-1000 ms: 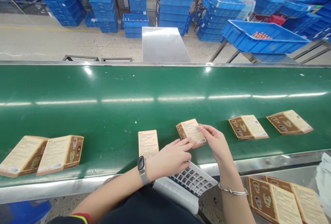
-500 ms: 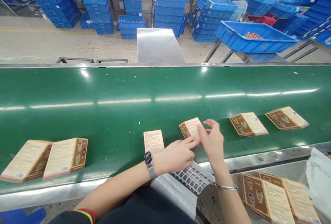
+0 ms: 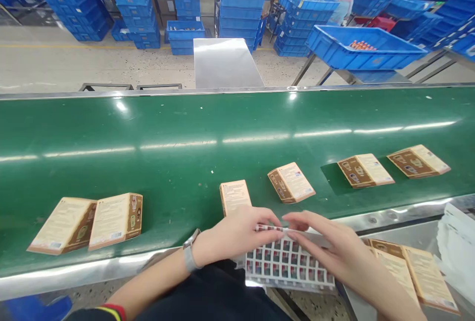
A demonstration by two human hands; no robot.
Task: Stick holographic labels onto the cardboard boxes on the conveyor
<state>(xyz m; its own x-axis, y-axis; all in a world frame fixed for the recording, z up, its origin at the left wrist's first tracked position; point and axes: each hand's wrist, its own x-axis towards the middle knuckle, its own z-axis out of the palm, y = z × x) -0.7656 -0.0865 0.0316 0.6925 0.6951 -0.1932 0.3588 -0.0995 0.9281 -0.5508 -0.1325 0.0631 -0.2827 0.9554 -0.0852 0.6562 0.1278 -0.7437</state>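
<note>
A sheet of small red-and-dark stickers (image 3: 285,264) in a white grid lies at the near edge of the conveyor, in front of my body. My left hand (image 3: 241,236), with a watch on the wrist, grips the sheet's top edge between thumb and fingers. From the other side, my right hand (image 3: 328,242) has its thumb and forefinger closed in at the same edge; any single sticker there is too small to make out. Just beyond the hands are a cream folded carton (image 3: 235,197), partly behind my left hand, and a brown-and-cream carton (image 3: 295,182) with a small coloured sticker on it.
On the green belt (image 3: 166,123), two cartons (image 3: 116,222) lie left and two more (image 3: 365,170) lie right. More cartons (image 3: 426,274) rest on the metal ledge by white paper (image 3: 458,242). Beyond the belt are a metal plate (image 3: 226,64), blue crates (image 3: 365,46) and a person (image 3: 344,4).
Both hands have left the carton and come back toward me to the sticker sheet, which is now raised and flatter to view. Cartons on the belt appear shifted rightward.
</note>
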